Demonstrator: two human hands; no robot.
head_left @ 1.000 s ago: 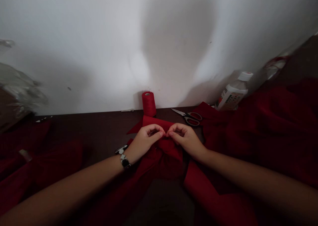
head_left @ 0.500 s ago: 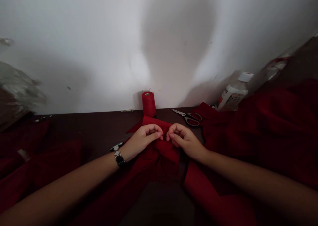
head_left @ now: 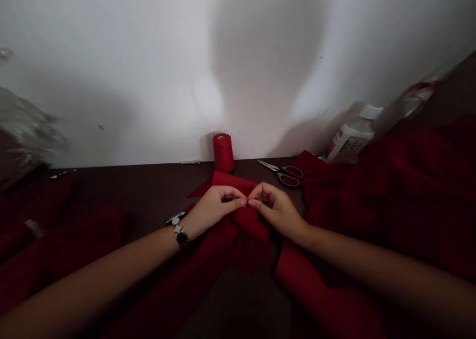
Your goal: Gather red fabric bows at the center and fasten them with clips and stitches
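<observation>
A folded piece of red cloth (head_left: 243,220) lies on the dark table under both hands. My left hand (head_left: 213,206) and my right hand (head_left: 277,210) meet over its top fold, their thumbs and forefingers pinching the cloth close together. Anything thin between the fingertips is hidden. A black wristwatch and a silver bracelet (head_left: 179,232) circle my left wrist. Behind my hands stands a red thread spool (head_left: 223,153), with a pair of black-handled scissors (head_left: 284,174) lying to its right.
Heaps of dark red fabric (head_left: 401,195) cover the right side, with more red fabric (head_left: 55,239) at the left. A white plastic bottle (head_left: 351,139) lies tilted at the back right. A white wall (head_left: 148,71) rises behind the dark table (head_left: 148,185).
My fingertips have closed in from slightly apart and now meet over the fold. The camera view has tilted slightly.
</observation>
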